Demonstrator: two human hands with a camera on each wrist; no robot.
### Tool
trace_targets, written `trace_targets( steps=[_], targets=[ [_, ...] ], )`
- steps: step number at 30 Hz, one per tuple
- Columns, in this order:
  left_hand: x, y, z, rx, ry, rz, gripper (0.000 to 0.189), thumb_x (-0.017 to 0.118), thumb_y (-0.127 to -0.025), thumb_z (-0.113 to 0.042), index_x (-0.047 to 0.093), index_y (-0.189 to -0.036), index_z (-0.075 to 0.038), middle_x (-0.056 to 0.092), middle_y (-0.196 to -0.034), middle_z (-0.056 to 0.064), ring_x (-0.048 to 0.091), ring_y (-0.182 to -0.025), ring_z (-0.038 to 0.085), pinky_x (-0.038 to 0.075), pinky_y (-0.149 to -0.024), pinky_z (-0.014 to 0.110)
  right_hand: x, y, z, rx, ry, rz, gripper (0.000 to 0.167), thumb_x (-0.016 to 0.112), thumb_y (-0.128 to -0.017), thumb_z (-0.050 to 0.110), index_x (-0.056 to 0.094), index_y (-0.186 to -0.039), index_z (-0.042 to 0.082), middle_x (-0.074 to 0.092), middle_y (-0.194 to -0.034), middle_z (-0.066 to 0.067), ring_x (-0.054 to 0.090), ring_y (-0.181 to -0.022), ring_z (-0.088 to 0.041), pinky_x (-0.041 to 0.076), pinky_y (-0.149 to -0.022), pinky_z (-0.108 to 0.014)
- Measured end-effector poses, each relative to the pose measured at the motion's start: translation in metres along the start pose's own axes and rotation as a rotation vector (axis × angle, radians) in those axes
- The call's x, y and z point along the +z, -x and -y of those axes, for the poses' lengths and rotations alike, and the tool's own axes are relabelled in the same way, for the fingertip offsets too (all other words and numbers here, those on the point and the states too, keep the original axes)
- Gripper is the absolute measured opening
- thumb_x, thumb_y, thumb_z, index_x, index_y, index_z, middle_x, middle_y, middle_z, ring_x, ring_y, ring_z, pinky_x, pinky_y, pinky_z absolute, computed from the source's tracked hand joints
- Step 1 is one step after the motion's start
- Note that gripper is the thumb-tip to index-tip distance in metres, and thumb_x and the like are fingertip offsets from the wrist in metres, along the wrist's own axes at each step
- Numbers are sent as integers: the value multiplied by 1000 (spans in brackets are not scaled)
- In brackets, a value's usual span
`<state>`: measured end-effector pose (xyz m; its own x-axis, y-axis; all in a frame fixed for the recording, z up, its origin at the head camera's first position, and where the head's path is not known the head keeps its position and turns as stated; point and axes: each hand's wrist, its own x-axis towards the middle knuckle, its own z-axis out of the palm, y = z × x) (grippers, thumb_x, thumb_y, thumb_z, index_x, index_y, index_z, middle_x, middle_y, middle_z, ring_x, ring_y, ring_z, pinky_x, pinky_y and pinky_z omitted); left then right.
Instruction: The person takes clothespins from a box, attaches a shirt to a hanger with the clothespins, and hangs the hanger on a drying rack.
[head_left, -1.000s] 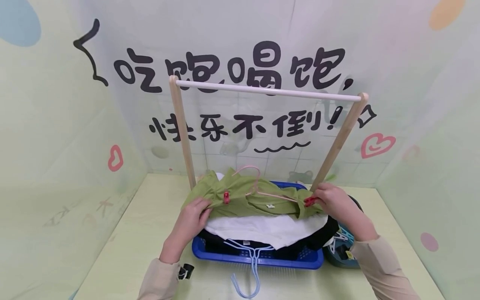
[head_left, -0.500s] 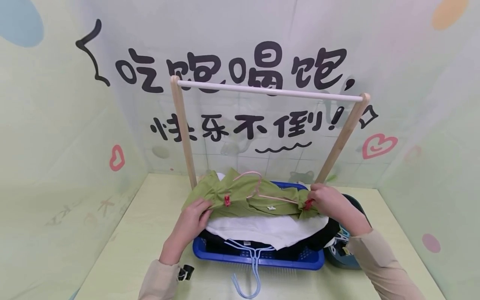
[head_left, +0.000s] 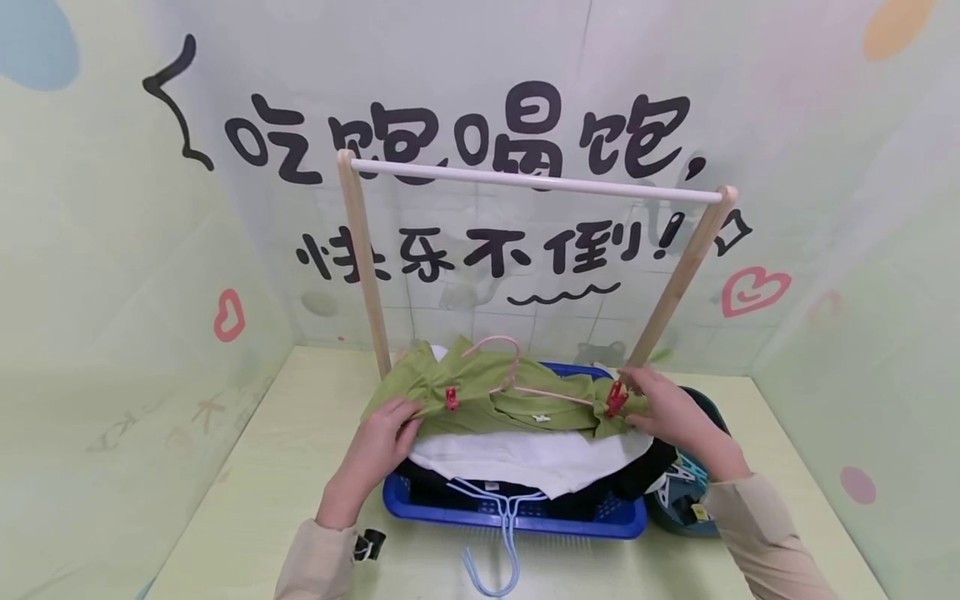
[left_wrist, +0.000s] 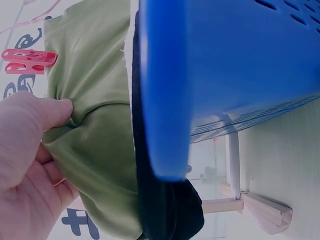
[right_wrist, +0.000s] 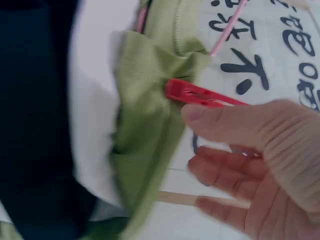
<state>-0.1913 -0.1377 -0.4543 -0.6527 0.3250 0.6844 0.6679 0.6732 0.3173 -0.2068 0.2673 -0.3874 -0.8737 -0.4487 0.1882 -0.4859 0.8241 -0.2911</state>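
Note:
A green shirt (head_left: 480, 414) lies on top of a pile of clothes, with a pink hanger (head_left: 551, 394) in its neck. My left hand (head_left: 382, 442) pinches the shirt's left shoulder between thumb and fingers. Just inward of that grip, a red clothespin (head_left: 451, 398) is clipped on the cloth, sticking out in the left wrist view. Another red clothespin, the right one (right_wrist: 182, 91), bites gathered cloth at the other shoulder. Around it my right hand (head_left: 675, 417) has its fingers spread, the thumb tip close to the clothespin in the right wrist view.
Beneath are a white garment (head_left: 517, 462) and black clothes in a blue basket (head_left: 517, 525). A light blue hanger (head_left: 512, 533) hooks over its front rim. A wooden rack with a white bar (head_left: 540, 181) stands behind. A bin of clothespins (head_left: 686, 521) sits right; a black clip (head_left: 369, 544) lies left.
My right fingers have come off the right clothespin and spread, leaving it clipped on the shirt's shoulder. My left hand keeps its pinch on the green cloth.

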Motion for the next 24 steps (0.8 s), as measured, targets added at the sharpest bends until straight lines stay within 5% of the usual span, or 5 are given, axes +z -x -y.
trace_targets(
  steps=[5,11,20,24],
  targets=[
    [1,0,0,1,4,0,19,72,-72,7,67,-89,2,64,-84,10,62,-75,25,53,-64,37,16,7,-8,-2,110,-69,12,75,-75,3,68,-85,6,64,-81,-6,61,-75,-23,52,-64,-39],
    [-1,-7,-3,2,29,12,17,72,-73,6,68,-89,1,65,-84,10,62,-74,23,53,-63,35,17,11,-8,-16,159,-190,11,77,-73,3,70,-78,10,66,-81,-6,63,-73,-23,52,-62,-40],
    [-19,-56,-14,26,23,-4,14,69,-76,6,66,-89,2,64,-82,12,61,-74,27,53,-67,40,-6,17,-12,-157,140,-509,21,79,-63,-7,68,-77,4,65,-75,-11,62,-68,-27,52,-58,-44],
    [-25,-76,-18,29,20,-4,13,68,-78,5,67,-90,2,65,-84,13,61,-75,27,53,-67,39,-12,20,-14,-197,132,-584,22,79,-62,-8,65,-77,2,64,-73,-13,60,-66,-28,50,-55,-44]
  ],
)
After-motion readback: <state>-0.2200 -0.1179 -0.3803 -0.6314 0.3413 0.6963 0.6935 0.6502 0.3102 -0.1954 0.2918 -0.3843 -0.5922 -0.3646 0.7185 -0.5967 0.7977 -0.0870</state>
